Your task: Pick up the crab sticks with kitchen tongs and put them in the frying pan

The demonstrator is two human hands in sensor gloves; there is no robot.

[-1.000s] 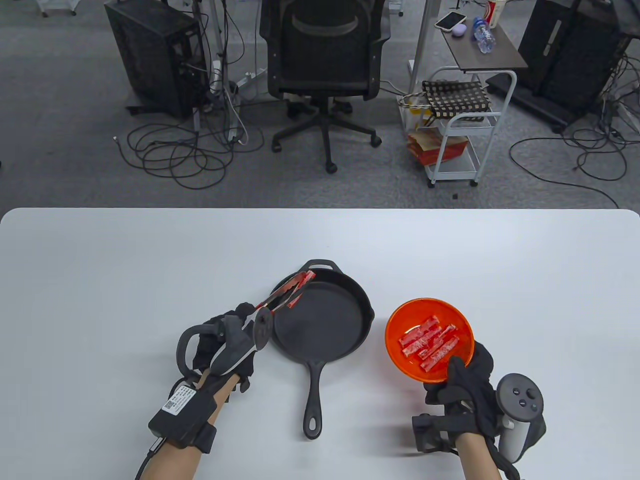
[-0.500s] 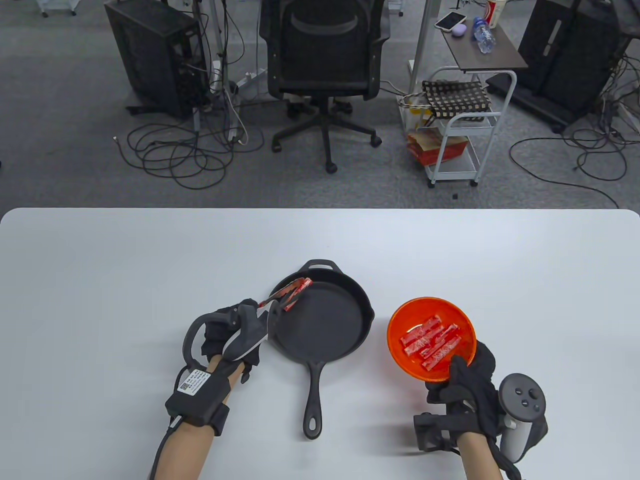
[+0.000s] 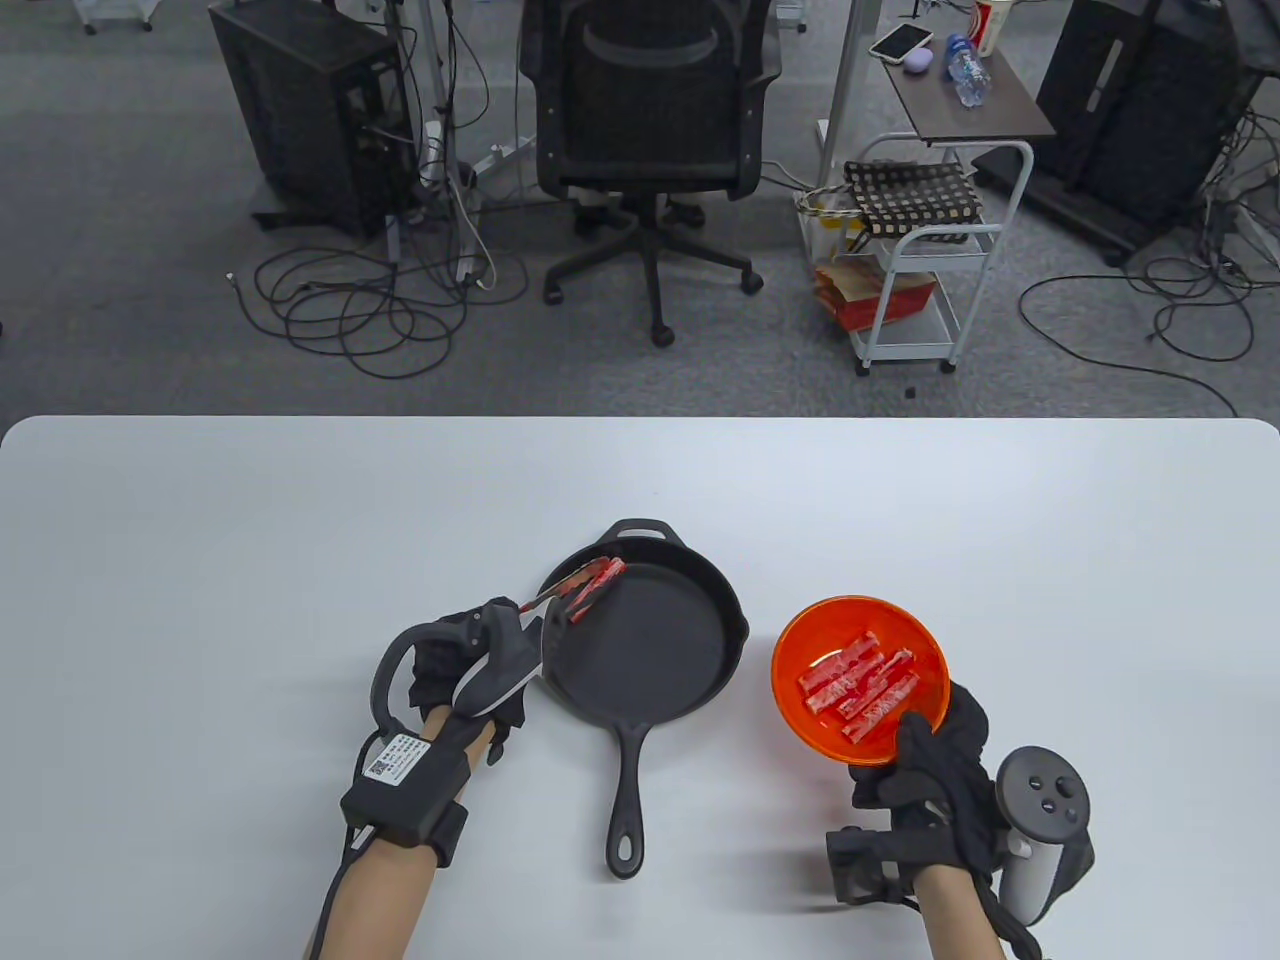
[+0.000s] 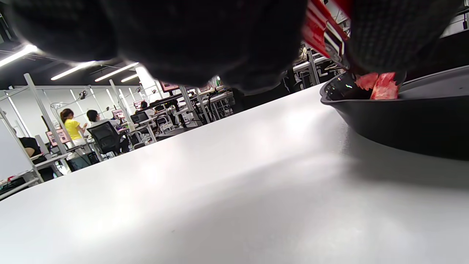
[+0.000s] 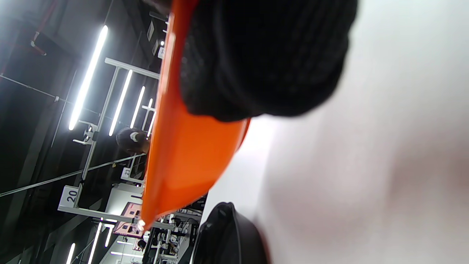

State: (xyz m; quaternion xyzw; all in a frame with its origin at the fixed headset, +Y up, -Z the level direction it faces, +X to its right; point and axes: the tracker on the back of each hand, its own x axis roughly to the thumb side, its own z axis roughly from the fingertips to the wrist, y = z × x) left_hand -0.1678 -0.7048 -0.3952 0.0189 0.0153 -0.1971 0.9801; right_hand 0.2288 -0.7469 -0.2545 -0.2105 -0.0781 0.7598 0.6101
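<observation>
Crab stick held over the pan's far-left rim, ready to drop.

The left hand (image 3: 470, 660) squeezes the tongs (image 3: 560, 592), whose tips pinch a crab stick (image 3: 598, 577) just inside the pan (image 3: 650, 640), its long axis running up-right, away from the fingers. The right hand (image 3: 925, 760) curls round the orange bowl's (image 3: 800, 640) near rim; the other sticks (image 3: 860, 685) lie there, well right of the tongs, on the desk (image 3: 200, 560).
</observation>
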